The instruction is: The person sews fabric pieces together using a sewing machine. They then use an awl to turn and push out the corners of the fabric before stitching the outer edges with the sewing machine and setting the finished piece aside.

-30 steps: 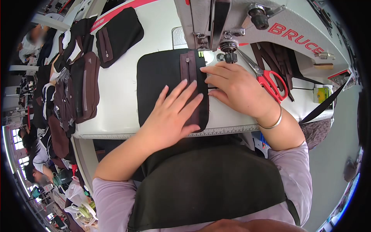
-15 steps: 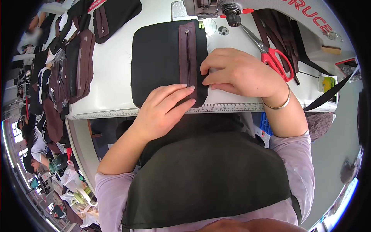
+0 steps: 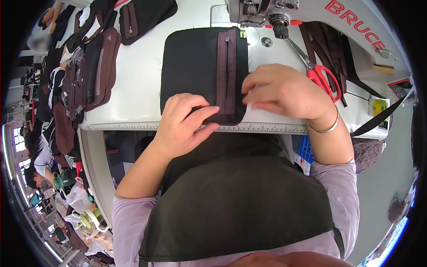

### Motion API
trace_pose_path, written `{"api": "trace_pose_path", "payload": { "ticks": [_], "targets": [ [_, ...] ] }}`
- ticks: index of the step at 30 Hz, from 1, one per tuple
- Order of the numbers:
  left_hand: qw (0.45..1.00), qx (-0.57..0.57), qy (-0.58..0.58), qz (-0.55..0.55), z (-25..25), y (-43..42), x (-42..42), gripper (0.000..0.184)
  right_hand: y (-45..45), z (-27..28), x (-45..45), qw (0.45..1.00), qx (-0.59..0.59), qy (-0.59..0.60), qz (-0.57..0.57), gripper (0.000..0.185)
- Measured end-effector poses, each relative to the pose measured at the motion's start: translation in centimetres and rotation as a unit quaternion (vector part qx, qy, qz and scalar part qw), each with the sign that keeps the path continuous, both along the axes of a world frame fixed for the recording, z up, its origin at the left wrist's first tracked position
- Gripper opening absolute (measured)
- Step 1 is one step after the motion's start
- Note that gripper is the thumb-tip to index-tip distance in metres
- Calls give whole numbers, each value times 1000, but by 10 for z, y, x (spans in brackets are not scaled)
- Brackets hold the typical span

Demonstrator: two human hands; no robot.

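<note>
A black fabric panel (image 3: pixel 189 66) with rounded corners lies flat on the white sewing table. A brown strip with a zipper (image 3: pixel 226 75) runs down its right side, the metal pull near the top. My left hand (image 3: pixel 184 124) rests over the panel's lower edge, thumb and index finger apart, fingertips by the lower end of the zipper strip. At the panel's right edge is my right hand (image 3: pixel 284 91), its fingers bent, thumb apart from the index finger. Its fingertips are slightly blurred, and no grip on the fabric shows.
The sewing machine (image 3: pixel 280 24) stands beyond the panel's upper right. Red-handled scissors (image 3: pixel 322 78) and brown strips (image 3: pixel 329 49) lie to the right. A ruler strip (image 3: pixel 267 128) follows the front edge. Zippered pieces (image 3: pixel 104 71) are stacked left; another black piece (image 3: pixel 151 20) lies at the back.
The view has shifted, so the table and panel sit further right and lower. My left fingers have drawn back from the zipper strip and bent; my right fingers have moved slightly at the panel's edge.
</note>
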State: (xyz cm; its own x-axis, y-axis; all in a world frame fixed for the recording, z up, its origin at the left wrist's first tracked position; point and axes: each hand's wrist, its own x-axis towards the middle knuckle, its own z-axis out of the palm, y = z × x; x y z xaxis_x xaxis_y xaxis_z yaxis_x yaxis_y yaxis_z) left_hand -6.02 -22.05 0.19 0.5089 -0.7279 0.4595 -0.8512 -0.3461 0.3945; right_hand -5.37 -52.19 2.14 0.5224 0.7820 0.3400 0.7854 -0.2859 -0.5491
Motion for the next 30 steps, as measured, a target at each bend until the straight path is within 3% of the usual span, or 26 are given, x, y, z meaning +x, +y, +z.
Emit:
{"api": "trace_pose_path", "payload": {
  "ticks": [2, 3, 5, 6, 30],
  "targets": [
    [1000, 0, -6, -21, 6, -10, 6, 42, -4, 4, 2, 983, -36, -44, -173, 21],
    [1000, -2, -10, -24, 6, -12, 8, 42, -6, 4, 3, 982, -37, -48, -176, 21],
    [999, 32, 8, -40, 3, -15, 10, 42, -9, 0, 4, 941, -65, -109, -313, 27],
    [998, 37, 10, -41, 0, -15, 10, 40, -10, -2, 5, 936, -72, -113, -326, 32],
    [997, 66, -23, -45, 0, -10, -1, 43, 4, -14, 7, 917, -124, -145, -351, 42]
  ]
}}
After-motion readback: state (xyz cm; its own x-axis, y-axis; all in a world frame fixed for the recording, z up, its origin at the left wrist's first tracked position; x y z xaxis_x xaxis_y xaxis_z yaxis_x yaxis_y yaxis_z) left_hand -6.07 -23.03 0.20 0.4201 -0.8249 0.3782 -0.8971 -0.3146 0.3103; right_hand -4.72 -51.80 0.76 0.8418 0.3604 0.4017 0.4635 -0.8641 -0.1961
